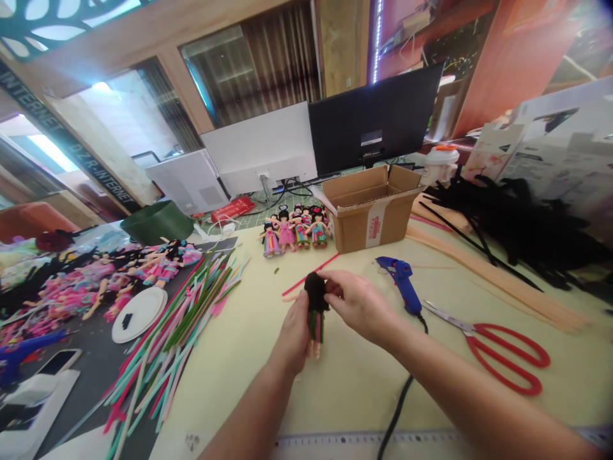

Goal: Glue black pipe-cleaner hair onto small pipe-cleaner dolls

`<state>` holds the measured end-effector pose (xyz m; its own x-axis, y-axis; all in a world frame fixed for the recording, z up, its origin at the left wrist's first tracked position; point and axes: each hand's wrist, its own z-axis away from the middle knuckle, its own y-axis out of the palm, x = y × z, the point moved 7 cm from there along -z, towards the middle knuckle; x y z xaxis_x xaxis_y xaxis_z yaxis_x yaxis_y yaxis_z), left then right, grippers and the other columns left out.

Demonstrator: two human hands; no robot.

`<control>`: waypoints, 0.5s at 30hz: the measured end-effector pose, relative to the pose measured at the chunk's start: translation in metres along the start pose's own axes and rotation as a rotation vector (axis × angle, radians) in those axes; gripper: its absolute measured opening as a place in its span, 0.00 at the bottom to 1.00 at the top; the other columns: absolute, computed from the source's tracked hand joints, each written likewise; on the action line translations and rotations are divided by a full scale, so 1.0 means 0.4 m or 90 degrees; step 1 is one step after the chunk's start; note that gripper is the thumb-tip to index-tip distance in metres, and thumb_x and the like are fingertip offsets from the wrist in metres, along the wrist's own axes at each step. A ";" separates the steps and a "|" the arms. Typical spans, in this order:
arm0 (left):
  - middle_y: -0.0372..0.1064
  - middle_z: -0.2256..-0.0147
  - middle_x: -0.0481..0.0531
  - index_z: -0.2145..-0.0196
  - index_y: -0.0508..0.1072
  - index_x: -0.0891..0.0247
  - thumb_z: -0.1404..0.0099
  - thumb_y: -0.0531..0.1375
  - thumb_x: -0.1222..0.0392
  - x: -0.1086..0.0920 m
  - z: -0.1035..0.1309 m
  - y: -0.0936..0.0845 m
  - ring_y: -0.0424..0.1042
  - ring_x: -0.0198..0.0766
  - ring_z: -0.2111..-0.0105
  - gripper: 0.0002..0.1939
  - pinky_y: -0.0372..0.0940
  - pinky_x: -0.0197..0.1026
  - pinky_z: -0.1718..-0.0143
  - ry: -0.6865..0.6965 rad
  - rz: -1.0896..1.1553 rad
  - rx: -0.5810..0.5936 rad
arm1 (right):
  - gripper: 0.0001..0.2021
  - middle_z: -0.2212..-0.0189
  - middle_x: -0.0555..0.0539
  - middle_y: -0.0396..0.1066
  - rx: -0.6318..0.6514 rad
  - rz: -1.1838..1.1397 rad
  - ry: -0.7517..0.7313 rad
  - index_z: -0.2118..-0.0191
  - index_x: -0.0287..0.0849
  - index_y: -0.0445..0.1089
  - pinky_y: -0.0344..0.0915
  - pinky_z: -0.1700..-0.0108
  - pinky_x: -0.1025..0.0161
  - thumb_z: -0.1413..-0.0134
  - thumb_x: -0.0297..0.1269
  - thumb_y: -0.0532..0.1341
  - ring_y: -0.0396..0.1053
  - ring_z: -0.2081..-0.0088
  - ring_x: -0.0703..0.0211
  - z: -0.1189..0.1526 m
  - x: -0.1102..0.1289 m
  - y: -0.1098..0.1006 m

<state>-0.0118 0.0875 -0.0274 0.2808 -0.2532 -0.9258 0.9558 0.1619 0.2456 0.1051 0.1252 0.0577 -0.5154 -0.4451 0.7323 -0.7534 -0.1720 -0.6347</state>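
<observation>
Between my two hands is a small pipe-cleaner doll [316, 300], its black hair towards me and its green and pink skirt and pale legs hanging below. My left hand [293, 335] is closed round the doll's left side. On the other side, the fingers of my right hand [354, 300] pinch at the black hair; the fingertips are partly hidden. Just beyond the doll a red pipe cleaner [313, 271] lies on the pale table. A blue glue gun [403, 284] rests to the right of my right hand, its cord running under my right forearm.
Red-handled scissors [502, 354] lie at the right. Finished dolls [297, 230] stand beside an open cardboard box [376, 214]. Black pipe cleaners [522, 230] are heaped at the right, coloured ones [191, 338] at the left, near a white plate [148, 303]. A ruler [345, 439] borders the front.
</observation>
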 end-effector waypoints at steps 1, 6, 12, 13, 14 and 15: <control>0.68 0.78 0.49 0.60 0.73 0.67 0.42 0.54 0.32 0.002 0.000 -0.002 0.64 0.34 0.79 0.33 0.54 0.35 0.79 -0.009 0.005 -0.012 | 0.20 0.66 0.45 0.75 -0.003 0.000 -0.002 0.50 0.36 0.70 0.66 0.61 0.64 0.51 0.21 0.57 0.71 0.66 0.60 0.001 -0.001 0.000; 0.66 0.80 0.48 0.61 0.72 0.69 0.45 0.55 0.29 0.005 0.000 -0.005 0.61 0.32 0.81 0.36 0.54 0.35 0.80 -0.037 0.021 -0.033 | 0.21 0.69 0.47 0.73 -0.016 0.035 -0.012 0.51 0.37 0.70 0.65 0.62 0.63 0.52 0.21 0.58 0.69 0.68 0.60 0.004 -0.001 0.002; 0.65 0.79 0.47 0.62 0.72 0.68 0.45 0.56 0.30 0.000 0.001 -0.002 0.61 0.32 0.82 0.34 0.54 0.35 0.79 -0.044 0.056 -0.025 | 0.22 0.73 0.50 0.73 0.001 0.007 0.011 0.48 0.39 0.69 0.64 0.64 0.65 0.50 0.22 0.57 0.69 0.71 0.62 0.004 -0.005 0.010; 0.65 0.79 0.47 0.62 0.72 0.68 0.45 0.56 0.31 0.000 0.001 -0.001 0.61 0.31 0.82 0.34 0.55 0.35 0.79 -0.049 0.061 -0.025 | 0.22 0.73 0.50 0.73 0.006 -0.002 0.019 0.48 0.39 0.69 0.64 0.64 0.65 0.50 0.22 0.57 0.69 0.71 0.62 0.004 -0.007 0.011; 0.65 0.79 0.47 0.62 0.72 0.68 0.45 0.57 0.31 0.000 0.002 0.000 0.61 0.31 0.81 0.33 0.55 0.35 0.79 -0.056 0.067 -0.024 | 0.22 0.73 0.50 0.73 0.011 -0.009 0.025 0.48 0.39 0.69 0.64 0.64 0.65 0.50 0.22 0.57 0.70 0.71 0.61 0.005 -0.009 0.013; 0.66 0.78 0.48 0.62 0.72 0.69 0.45 0.57 0.32 0.000 0.003 0.001 0.62 0.31 0.81 0.33 0.56 0.35 0.79 -0.062 0.074 -0.020 | 0.22 0.73 0.50 0.73 0.013 -0.014 0.030 0.48 0.39 0.69 0.64 0.64 0.65 0.50 0.22 0.57 0.70 0.71 0.61 0.005 -0.010 0.014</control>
<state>-0.0112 0.0864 -0.0269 0.3981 -0.3221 -0.8589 0.9135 0.2252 0.3389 0.1039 0.1241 0.0508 -0.5174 -0.3989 0.7571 -0.7566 -0.2002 -0.6225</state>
